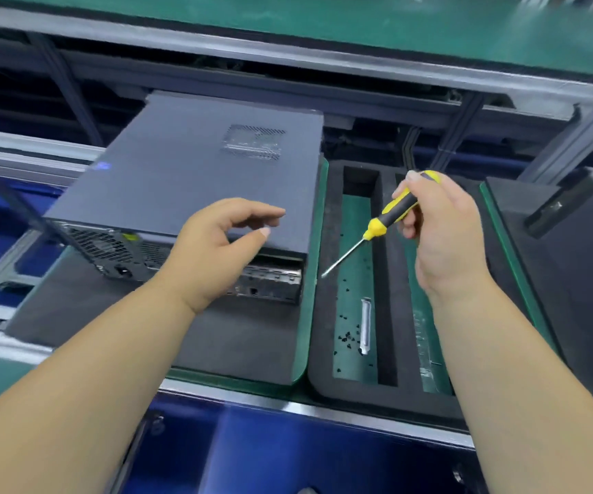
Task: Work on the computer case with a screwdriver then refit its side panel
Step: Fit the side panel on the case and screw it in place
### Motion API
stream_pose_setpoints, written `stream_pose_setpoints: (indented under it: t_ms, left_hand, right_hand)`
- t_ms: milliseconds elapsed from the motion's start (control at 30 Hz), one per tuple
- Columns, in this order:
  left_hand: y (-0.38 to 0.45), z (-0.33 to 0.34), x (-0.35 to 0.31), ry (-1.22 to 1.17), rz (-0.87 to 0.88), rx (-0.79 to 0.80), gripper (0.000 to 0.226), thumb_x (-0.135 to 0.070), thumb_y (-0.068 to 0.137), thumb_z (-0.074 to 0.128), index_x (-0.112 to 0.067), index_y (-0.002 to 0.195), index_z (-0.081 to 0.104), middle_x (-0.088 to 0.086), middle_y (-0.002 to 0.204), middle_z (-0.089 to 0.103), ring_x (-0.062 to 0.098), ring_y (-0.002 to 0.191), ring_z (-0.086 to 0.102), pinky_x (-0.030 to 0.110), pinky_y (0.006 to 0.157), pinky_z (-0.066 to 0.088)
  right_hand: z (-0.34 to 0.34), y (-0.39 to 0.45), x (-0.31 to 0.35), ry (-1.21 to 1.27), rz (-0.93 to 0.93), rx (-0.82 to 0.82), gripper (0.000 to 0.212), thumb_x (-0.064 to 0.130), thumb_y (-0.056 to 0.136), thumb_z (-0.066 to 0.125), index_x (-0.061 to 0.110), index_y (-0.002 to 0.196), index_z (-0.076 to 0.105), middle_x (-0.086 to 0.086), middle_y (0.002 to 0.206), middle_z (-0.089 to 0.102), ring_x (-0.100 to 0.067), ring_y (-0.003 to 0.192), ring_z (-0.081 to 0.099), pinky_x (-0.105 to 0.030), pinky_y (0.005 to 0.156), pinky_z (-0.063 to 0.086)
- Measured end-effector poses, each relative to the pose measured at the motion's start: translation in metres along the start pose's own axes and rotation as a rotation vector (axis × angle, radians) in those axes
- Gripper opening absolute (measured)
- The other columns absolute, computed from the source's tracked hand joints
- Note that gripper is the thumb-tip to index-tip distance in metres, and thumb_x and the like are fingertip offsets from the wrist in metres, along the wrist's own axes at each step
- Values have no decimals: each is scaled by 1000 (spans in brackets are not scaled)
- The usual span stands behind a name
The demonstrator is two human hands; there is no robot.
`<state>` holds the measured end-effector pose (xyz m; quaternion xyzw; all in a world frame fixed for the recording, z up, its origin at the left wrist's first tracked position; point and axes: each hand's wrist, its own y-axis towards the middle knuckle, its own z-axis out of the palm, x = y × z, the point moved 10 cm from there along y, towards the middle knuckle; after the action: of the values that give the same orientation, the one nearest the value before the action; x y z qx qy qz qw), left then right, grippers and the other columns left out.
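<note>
A grey computer case (181, 172) lies flat on a dark foam pad (238, 347), its rear ports and fan grille facing me. The grey side panel (167, 187) with a vent grid sits on top of it. My left hand (216, 244) hovers over the case's near right corner, fingers curled and apart, holding nothing. My right hand (441, 226) grips a yellow-and-black screwdriver (387, 215) by its handle. The metal tip points down-left, close to the case's right edge and above the foam tray.
A black foam tray (384, 315) with green-floored slots lies right of the case; it holds several small black screws (346, 336) and a silver bracket (365, 326). Another dark case (573, 265) stands at far right. Metal rails run along the bench's front and back.
</note>
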<state>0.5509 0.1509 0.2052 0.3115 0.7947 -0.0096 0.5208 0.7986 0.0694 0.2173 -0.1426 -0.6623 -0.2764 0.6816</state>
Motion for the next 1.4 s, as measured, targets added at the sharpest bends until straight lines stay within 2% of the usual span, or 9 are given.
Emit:
stream_pose_setpoints:
  t_ms: [300, 567, 667, 833, 967, 1033, 1167, 1300, 1400]
  left_hand:
    - [-78, -162, 52, -55, -109, -186, 29, -2, 90, 61, -24, 102, 74, -9, 101, 73, 4, 99, 67, 14, 86, 47]
    - [-185, -318, 127, -98, -311, -446, 36, -2, 90, 57, -32, 95, 75, -12, 97, 74, 2, 98, 67, 11, 81, 48]
    - [-227, -365, 152, -131, -378, -548, 33, 1, 91, 57, -26, 97, 75, -7, 96, 75, 5, 99, 68, 17, 85, 50]
    - [-294, -430, 193, -78, -498, -669, 30, 0, 90, 58, -24, 96, 74, -10, 91, 75, -1, 94, 68, 8, 82, 48]
    - [-350, -462, 241, -18, -663, -731, 29, -3, 89, 57, -25, 98, 73, -10, 97, 73, 0, 96, 66, 15, 87, 47]
    - [-375, -470, 265, -33, -732, -739, 29, -6, 89, 59, -31, 93, 73, -10, 97, 73, 3, 97, 66, 19, 87, 46]
    - [-409, -475, 302, 14, -844, -683, 24, -15, 89, 62, -37, 92, 72, -14, 97, 72, 7, 94, 66, 26, 83, 49]
    - [-415, -462, 323, 335, -865, -342, 36, -20, 90, 61, -31, 124, 63, -8, 122, 56, 14, 106, 55, 30, 93, 43]
    - [-414, -461, 324, 504, -817, -241, 33, -28, 94, 57, -30, 126, 61, -11, 127, 48, 16, 104, 51, 27, 90, 38]
  right_hand:
    - [206, -61, 33, -48, -82, 265, 20, 37, 87, 60, 24, 73, 64, 6, 64, 64, -10, 58, 47, -17, 52, 42]
    - [374, -128, 2, -68, -3, 539, 31, 40, 88, 58, 9, 84, 60, 3, 74, 74, -7, 62, 52, -15, 56, 46]
    - [426, -152, -9, -92, 10, 615, 32, 45, 85, 59, 12, 85, 62, 4, 76, 74, -7, 65, 52, -16, 59, 47]
    - [507, -195, -26, -115, 11, 746, 27, 43, 85, 58, 17, 84, 65, 2, 77, 75, -3, 65, 56, -15, 60, 47]
    - [556, -228, -49, -223, 19, 811, 31, 44, 86, 58, 14, 85, 62, 4, 79, 75, -7, 67, 59, -30, 65, 53]
    - [576, -247, -66, -295, 37, 851, 28, 45, 85, 59, 17, 85, 64, 3, 81, 74, -11, 69, 61, -42, 70, 55]
    - [610, -282, -101, -406, 60, 946, 15, 41, 89, 62, 27, 87, 67, -8, 84, 69, -27, 71, 60, -50, 68, 53]
    - [637, -307, -131, -508, 39, 1002, 8, 40, 90, 63, 32, 89, 65, -1, 83, 68, -28, 77, 61, -46, 71, 53]
    - [654, -322, -154, -568, 34, 1044, 8, 44, 89, 62, 36, 89, 64, 3, 80, 65, -11, 62, 53, -33, 59, 48]
